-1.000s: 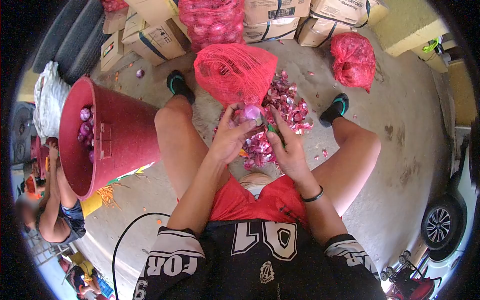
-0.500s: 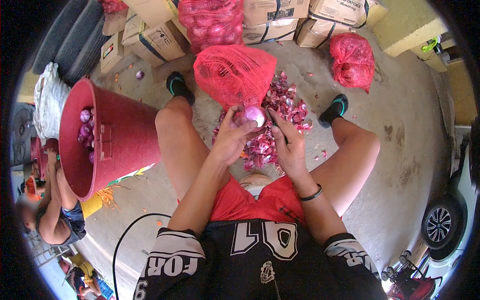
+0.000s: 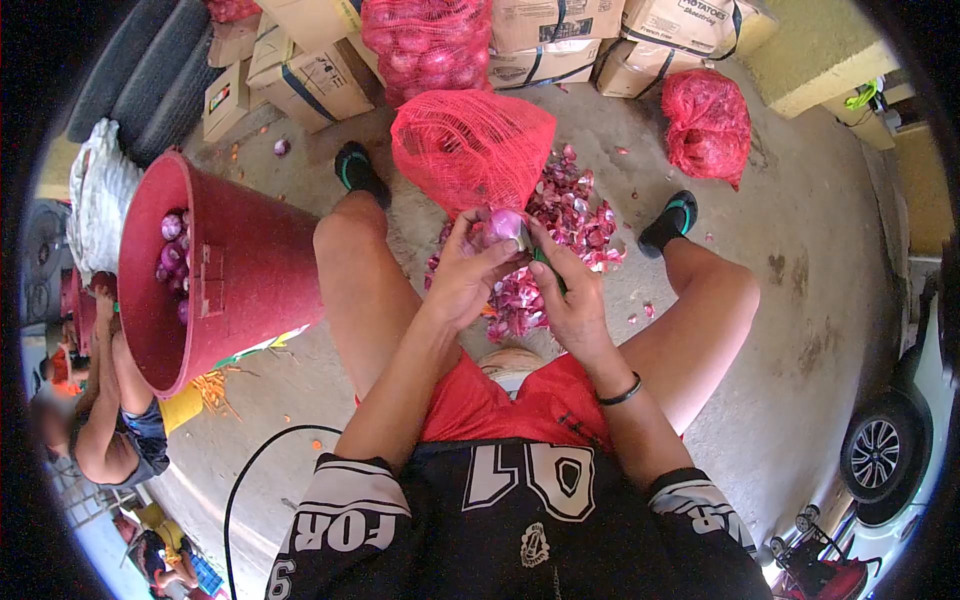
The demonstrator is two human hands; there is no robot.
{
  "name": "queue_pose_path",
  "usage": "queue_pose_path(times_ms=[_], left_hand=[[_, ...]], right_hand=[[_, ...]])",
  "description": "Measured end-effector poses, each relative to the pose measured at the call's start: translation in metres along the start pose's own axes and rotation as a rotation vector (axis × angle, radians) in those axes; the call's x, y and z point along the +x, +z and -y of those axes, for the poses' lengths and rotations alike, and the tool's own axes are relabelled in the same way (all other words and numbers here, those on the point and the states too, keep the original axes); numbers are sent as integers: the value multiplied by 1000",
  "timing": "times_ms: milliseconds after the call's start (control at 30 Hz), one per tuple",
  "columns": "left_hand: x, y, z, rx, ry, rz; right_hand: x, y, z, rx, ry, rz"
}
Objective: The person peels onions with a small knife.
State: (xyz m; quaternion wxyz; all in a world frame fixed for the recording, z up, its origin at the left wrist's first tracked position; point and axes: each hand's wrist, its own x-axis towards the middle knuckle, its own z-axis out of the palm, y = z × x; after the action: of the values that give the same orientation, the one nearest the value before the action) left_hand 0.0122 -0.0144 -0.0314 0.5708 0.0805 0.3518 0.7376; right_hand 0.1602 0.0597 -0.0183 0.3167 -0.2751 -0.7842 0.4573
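Between my knees, my left hand (image 3: 468,272) is closed round a purple onion (image 3: 505,226). My right hand (image 3: 572,292) grips a small knife with a green handle (image 3: 541,262), its blade against the onion's right side. Below both hands lies a pile of red onion skins (image 3: 575,215) on the floor. An open red mesh bag (image 3: 470,145) stands just beyond the onion, between my feet.
At the left, a big red bin (image 3: 250,270) leans with onions (image 3: 173,255) inside. Boxes (image 3: 310,85), a full onion sack (image 3: 427,45) and a red bag (image 3: 706,125) stand ahead. People sit at the far left; a car wheel (image 3: 877,452) is right.
My right hand has turned and drawn slightly down, showing more of the green handle. The onion has tilted in my left hand, its pale spot now mostly out of sight.
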Motion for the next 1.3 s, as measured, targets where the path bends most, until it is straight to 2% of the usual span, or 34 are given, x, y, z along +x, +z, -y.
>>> queue_pose_path(times_ms=[167,267,433,533,633,733,800,1000,1067,1200,1267,1300], left_hand=[[1,-5,4,-26,-10,15],[1,-3,5,4,-6,44],[-2,-4,1,-52,-49,103],[-1,-6,1,-39,-49,88],[-1,-8,-1,-21,-38,97],[0,-8,-1,-10,-9,122],[-1,-6,-5,15,-1,133],[-2,-15,-10,75,21,256],[-8,-7,-15,15,-19,255],[-2,0,-13,-65,-32,204],[-1,-1,-10,2,7,156],[-1,-1,-9,35,23,136]], right_hand=[[1,-7,13,-82,50,-4],[1,-3,0,-14,8,-130],[2,-16,-14,168,205,-138],[1,-25,5,360,375,16],[0,-22,11,391,334,123],[-1,-21,4,271,200,132],[-1,-22,3,268,194,124],[-1,-22,-1,506,308,37],[1,-29,2,659,387,59],[-5,-31,15,700,343,203],[-10,-26,13,727,341,245],[-9,-25,11,718,348,198]])
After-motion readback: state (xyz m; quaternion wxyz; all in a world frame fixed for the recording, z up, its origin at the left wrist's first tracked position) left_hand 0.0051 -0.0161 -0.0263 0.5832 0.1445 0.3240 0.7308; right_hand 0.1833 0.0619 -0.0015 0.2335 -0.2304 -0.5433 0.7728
